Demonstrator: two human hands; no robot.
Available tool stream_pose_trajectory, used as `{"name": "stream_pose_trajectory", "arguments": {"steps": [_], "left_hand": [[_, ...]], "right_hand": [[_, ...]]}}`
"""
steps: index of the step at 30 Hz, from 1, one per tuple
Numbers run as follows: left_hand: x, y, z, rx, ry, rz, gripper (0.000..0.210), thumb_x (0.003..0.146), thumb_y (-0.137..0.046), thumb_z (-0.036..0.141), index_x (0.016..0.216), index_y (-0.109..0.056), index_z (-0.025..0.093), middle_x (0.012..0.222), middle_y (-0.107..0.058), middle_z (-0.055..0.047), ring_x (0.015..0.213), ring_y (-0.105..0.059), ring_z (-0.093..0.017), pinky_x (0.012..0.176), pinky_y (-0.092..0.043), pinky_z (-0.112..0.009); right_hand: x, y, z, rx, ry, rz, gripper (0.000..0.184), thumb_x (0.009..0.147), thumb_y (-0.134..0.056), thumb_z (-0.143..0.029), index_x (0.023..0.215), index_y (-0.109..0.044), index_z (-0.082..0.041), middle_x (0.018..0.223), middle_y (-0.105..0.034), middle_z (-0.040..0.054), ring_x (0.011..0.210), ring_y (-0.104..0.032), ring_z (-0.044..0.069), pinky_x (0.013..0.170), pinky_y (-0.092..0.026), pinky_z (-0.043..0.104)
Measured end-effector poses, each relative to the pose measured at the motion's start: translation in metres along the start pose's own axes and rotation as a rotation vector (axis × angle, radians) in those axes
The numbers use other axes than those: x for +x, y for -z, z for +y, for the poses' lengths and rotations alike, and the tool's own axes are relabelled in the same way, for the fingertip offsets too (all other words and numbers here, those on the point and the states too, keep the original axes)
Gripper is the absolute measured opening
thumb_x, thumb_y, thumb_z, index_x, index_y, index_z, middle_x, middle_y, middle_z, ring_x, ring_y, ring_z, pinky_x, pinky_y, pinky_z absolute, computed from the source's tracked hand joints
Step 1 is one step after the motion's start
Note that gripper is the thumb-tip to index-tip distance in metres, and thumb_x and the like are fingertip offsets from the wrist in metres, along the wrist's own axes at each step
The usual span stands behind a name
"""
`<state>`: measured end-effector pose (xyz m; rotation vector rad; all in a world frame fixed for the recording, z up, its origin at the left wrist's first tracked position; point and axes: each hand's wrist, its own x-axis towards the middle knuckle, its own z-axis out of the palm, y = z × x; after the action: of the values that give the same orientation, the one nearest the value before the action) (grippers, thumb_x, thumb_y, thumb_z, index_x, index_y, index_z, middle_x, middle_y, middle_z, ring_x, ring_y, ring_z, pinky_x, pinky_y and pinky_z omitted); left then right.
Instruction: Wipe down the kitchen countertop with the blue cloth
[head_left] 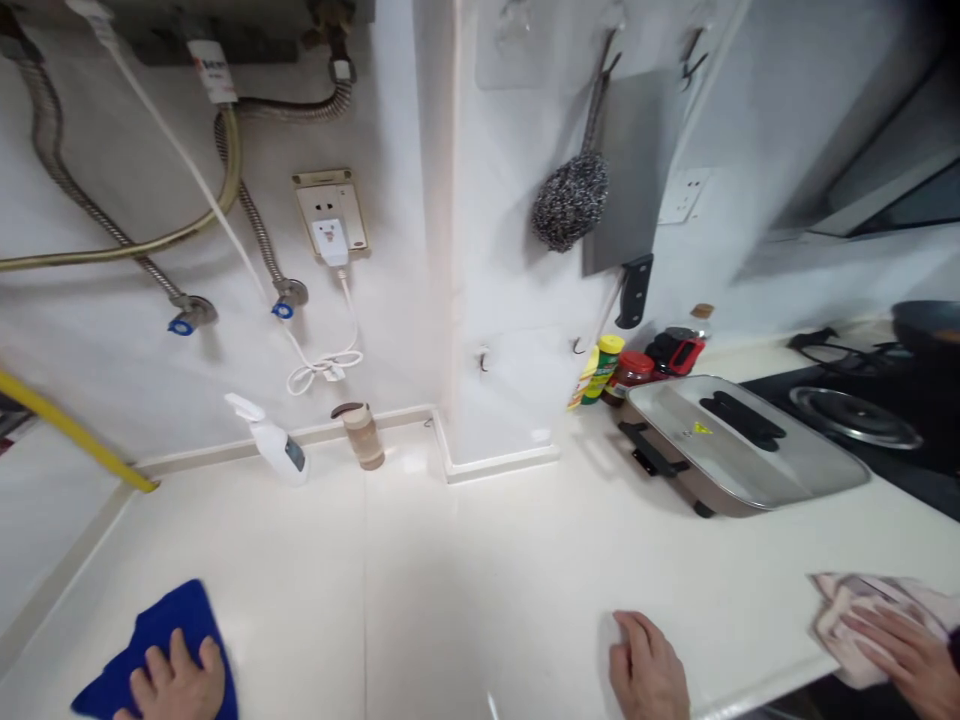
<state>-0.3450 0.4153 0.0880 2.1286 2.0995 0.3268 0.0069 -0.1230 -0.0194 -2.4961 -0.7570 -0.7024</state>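
Observation:
At the lower left, my left hand (180,685) presses down on a blue cloth (169,620) that lies on the white countertop (450,570). Its fingers are bent and a little apart over the fabric. My right hand (649,670) rests near the counter's front edge with its fingers curled in and the thumb against them. No object shows in it, though the palm is hidden. Farther right, another person's hand (904,650) lies on a pale pinkish cloth (847,620) at the counter edge.
A white spray bottle (277,445) and a brownish cup (364,437) stand by the back wall. An electric pan (750,450) sits at the right, beside condiment jars (630,372) and a black stove (840,410). A cleaver (630,170) and a steel-wool scrubber (571,200) hang from the pillar.

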Motion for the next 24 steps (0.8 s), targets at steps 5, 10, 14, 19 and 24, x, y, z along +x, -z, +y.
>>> {"name": "stream_pose_trajectory", "arguments": {"steps": [5,10,14,19,24], "left_hand": [[-0.051,-0.02,0.051,-0.009,-0.254,0.122,0.077,0.093,-0.013,0.051,0.146,-0.045,0.005,0.157,-0.038,-0.025,0.149,-0.028,-0.042,0.118,-0.021,-0.067],[-0.124,-0.05,0.114,-0.018,-0.705,0.115,0.066,0.096,-0.022,0.042,0.15,-0.04,0.009,0.16,-0.034,-0.023,0.152,-0.022,-0.038,0.121,-0.021,-0.065],[-0.194,-0.06,0.173,-0.088,-1.024,-0.082,0.06,0.097,-0.035,0.036,0.154,-0.034,0.02,0.163,-0.032,-0.015,0.152,-0.024,-0.035,0.122,-0.022,-0.063],[-0.287,-0.067,0.227,-0.119,-1.33,-0.325,0.065,0.097,-0.04,0.033,0.158,-0.02,0.022,0.168,-0.019,-0.01,0.155,-0.015,-0.032,0.126,-0.017,-0.06],[-0.339,-0.068,0.231,-0.183,-1.607,-0.415,0.068,0.098,-0.041,0.038,0.159,-0.015,0.023,0.169,-0.013,-0.01,0.156,-0.011,-0.031,0.126,-0.015,-0.059]], "right_hand": [[0.0,0.002,-0.005,0.04,-0.088,-0.029,0.032,0.095,-0.04,-0.028,0.122,-0.053,-0.016,0.118,-0.058,0.0171,0.1,-0.059,0.031,0.082,-0.05,0.046],[0.005,0.004,-0.008,0.108,-0.117,-0.01,0.032,0.093,-0.042,-0.024,0.121,-0.055,-0.019,0.118,-0.059,0.0153,0.102,-0.059,0.031,0.083,-0.051,0.046],[0.011,0.017,-0.015,0.114,-0.125,0.0,0.032,0.092,-0.042,-0.022,0.122,-0.054,-0.019,0.117,-0.059,0.0151,0.101,-0.056,0.03,0.084,-0.05,0.047],[0.014,0.024,-0.019,0.129,-0.156,-0.044,0.031,0.091,-0.043,-0.02,0.118,-0.056,-0.017,0.117,-0.058,0.0145,0.101,-0.054,0.029,0.087,-0.047,0.046],[0.011,0.021,-0.014,0.134,-0.142,-0.062,0.033,0.09,-0.041,-0.017,0.119,-0.056,-0.018,0.117,-0.057,0.0127,0.104,-0.052,0.028,0.089,-0.046,0.045]]}}
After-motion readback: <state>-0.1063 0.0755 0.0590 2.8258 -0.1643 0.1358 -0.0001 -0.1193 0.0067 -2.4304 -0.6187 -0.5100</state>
